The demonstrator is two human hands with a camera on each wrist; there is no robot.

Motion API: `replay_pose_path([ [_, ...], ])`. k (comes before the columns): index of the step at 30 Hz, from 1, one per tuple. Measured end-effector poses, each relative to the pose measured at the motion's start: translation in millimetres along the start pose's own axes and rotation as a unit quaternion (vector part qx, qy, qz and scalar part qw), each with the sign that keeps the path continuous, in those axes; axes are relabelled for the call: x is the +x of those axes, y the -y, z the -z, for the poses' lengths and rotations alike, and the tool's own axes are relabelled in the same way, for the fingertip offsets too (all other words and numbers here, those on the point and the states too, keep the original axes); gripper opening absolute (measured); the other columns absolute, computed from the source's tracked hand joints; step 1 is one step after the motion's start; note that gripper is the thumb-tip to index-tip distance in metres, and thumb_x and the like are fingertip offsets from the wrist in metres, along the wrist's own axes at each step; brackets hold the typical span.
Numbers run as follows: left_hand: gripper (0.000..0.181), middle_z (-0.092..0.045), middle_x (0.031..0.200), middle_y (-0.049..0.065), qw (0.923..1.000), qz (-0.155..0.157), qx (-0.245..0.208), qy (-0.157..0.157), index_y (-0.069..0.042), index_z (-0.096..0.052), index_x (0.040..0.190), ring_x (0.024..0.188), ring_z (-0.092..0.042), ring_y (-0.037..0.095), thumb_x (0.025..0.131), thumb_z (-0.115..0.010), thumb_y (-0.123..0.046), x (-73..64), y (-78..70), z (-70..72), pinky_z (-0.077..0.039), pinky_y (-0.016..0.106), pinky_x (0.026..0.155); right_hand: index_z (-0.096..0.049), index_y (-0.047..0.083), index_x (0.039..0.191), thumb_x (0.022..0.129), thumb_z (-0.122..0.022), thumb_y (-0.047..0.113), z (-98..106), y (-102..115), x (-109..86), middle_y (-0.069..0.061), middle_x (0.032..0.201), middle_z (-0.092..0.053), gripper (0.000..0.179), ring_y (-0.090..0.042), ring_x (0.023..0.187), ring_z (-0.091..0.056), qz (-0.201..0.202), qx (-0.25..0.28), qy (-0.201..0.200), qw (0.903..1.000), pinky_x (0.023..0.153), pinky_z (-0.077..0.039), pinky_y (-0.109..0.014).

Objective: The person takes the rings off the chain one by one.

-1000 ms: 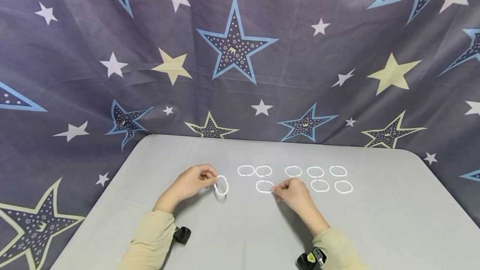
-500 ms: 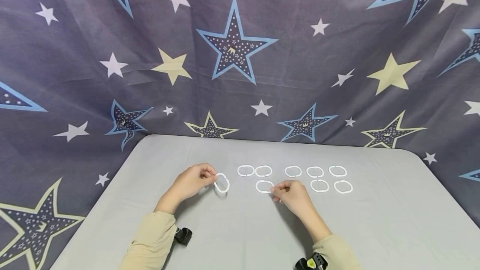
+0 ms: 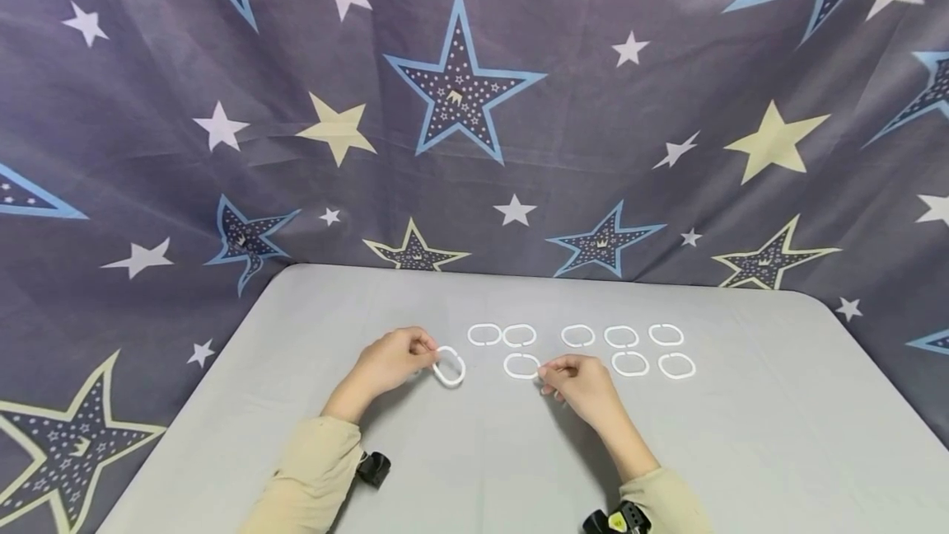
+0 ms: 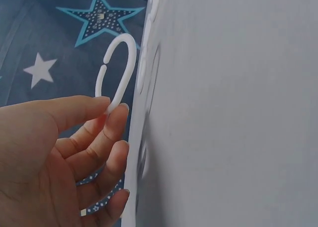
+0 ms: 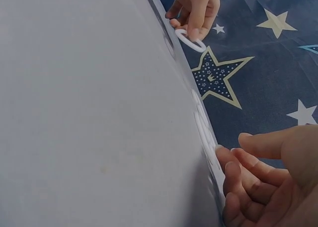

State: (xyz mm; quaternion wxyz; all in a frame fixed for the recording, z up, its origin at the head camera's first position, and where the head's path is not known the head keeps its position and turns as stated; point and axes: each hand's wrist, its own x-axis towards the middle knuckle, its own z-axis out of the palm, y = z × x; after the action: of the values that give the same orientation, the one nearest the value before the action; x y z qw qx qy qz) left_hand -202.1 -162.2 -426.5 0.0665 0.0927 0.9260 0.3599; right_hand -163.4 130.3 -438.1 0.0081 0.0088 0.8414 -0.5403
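My left hand (image 3: 393,363) pinches a white oval plastic link (image 4: 131,58) between thumb and fingertips, tilted up off the grey table. A small gap in the link's side shows in the left wrist view. Farther right, my right hand (image 3: 586,390) is low over the table, its fingertips right at the right end of another white link (image 3: 519,377) lying flat. In the right wrist view the thumb (image 5: 263,142) stands apart from the forefinger, with nothing between them. Part of that link's right end is hidden by the fingers.
Several more white links lie flat in two rows on the grey table (image 3: 445,468), among them a back-row link (image 3: 485,325) and a front-right link (image 3: 677,377). A star-patterned curtain (image 3: 563,130) hangs behind the table. Black cameras are strapped to both wrists.
My left hand has moved slightly right with its link, whose lower end now swings toward the right. My right hand stays almost still by the flat link.
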Motion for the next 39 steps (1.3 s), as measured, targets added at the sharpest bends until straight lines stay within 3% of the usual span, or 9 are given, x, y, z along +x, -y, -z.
replay_pose_path([
  [7,0.011,-0.064,0.078,-0.009,0.9997,0.015,0.019,0.004,-0.015,-0.07,0.095,0.063,-0.057,0.011,0.091,-0.07,-0.025,5.9,-9.9,-6.2,-0.043,0.032,0.064,-0.072,-0.003,0.089,0.088,-0.072,0.006,1,1,-0.5,-0.009,0.067,-0.069,0.01,-0.017,0.054,-0.058,0.0,0.002,0.001,1.0,0.051,-0.048,-0.027],
  [15,0.011,-0.065,0.076,-0.009,0.9995,0.024,0.016,-0.014,-0.013,-0.07,0.097,0.059,-0.06,0.012,0.091,-0.07,-0.023,14.3,-24.4,-14.7,-0.044,0.032,0.063,-0.071,-0.003,0.089,0.089,-0.072,0.008,3,3,-3.6,-0.01,0.068,-0.069,0.011,-0.018,0.055,-0.058,-0.003,0.011,0.001,0.9999,0.05,-0.049,-0.029],
  [27,0.012,-0.069,0.076,-0.012,0.9985,0.042,0.027,-0.025,-0.014,-0.07,0.099,0.07,-0.06,0.008,0.09,-0.069,-0.022,15.9,-33.6,-32.3,-0.046,0.043,0.075,-0.072,-0.004,0.09,0.089,-0.071,0.007,1,1,-4.2,-0.008,0.067,-0.068,0.011,-0.018,0.055,-0.058,-0.005,0.016,0.003,0.9998,0.05,-0.049,-0.028],
  [39,0.016,-0.067,0.068,-0.013,0.9943,0.077,0.064,-0.037,-0.017,-0.073,0.098,0.081,-0.064,0.017,0.085,-0.074,-0.027,14.0,-36.2,-37.9,-0.044,0.05,0.084,-0.072,-0.003,0.09,0.088,-0.072,0.007,3,0,-4.5,-0.008,0.067,-0.068,0.01,-0.018,0.054,-0.058,0.003,0.014,0.002,0.9999,0.049,-0.048,-0.028],
])
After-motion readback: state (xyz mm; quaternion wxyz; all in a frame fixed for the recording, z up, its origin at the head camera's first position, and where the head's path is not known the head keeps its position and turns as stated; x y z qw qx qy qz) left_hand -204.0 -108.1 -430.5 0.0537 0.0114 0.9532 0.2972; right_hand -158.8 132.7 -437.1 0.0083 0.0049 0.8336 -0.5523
